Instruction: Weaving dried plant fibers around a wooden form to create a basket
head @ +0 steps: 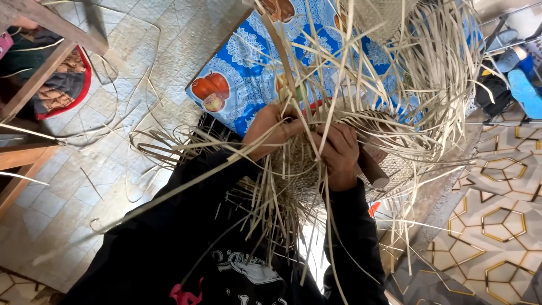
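Observation:
A half-woven basket of pale straw strips (pixel 389 152) rests over a table covered with a blue fruit-patterned cloth (pixel 243 79). Many loose strips (pixel 429 62) fan out from its rim in all directions. My left hand (pixel 271 131) pinches a few strips at the woven edge. My right hand (pixel 339 155) grips strips beside it, fingers curled. A brown wooden handle (pixel 374 169) sticks out just right of my right hand; whether the hand holds it is unclear. Both black sleeves reach up from the bottom of the view.
A wooden bench frame (pixel 39 73) with folded cloth under it stands at the left. Loose strips lie on the tiled floor (pixel 84 186). A hexagon-patterned floor (pixel 497 226) lies at the right, with blue footwear (pixel 522 85) at the upper right.

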